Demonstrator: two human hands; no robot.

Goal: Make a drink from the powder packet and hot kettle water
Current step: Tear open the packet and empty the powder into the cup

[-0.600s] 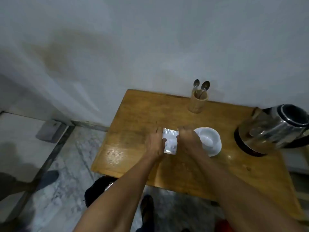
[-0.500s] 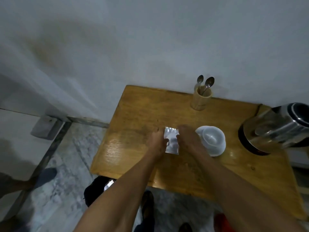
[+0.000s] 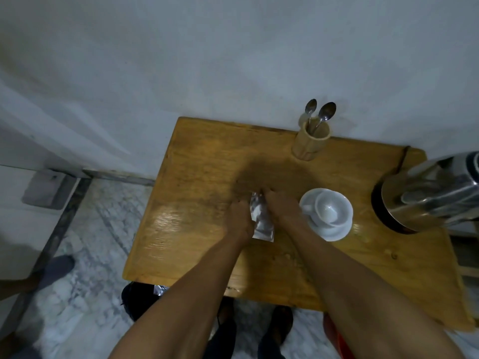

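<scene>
A small silver powder packet (image 3: pixel 261 223) is held upright over the middle of the wooden table (image 3: pixel 202 182). My left hand (image 3: pixel 239 218) grips its left edge and my right hand (image 3: pixel 281 209) pinches its top right corner. Just right of my right hand stands a white cup (image 3: pixel 327 208) on a white saucer (image 3: pixel 334 230); the cup looks empty. A steel kettle (image 3: pixel 430 193) on a dark base stands at the table's right edge, partly cut off by the frame.
A wooden holder (image 3: pixel 311 141) with two spoons (image 3: pixel 325 114) stands at the back of the table against the white wall. Below the front edge are a dark bin (image 3: pixel 134 299) holding a silver wrapper, my shoes (image 3: pixel 274 327), and a marble floor. Another person's foot (image 3: pixel 55 265) shows at left.
The camera has tilted downward and closer. Both hands have drawn closer together on the packet's top, so less of the packet shows between them.
</scene>
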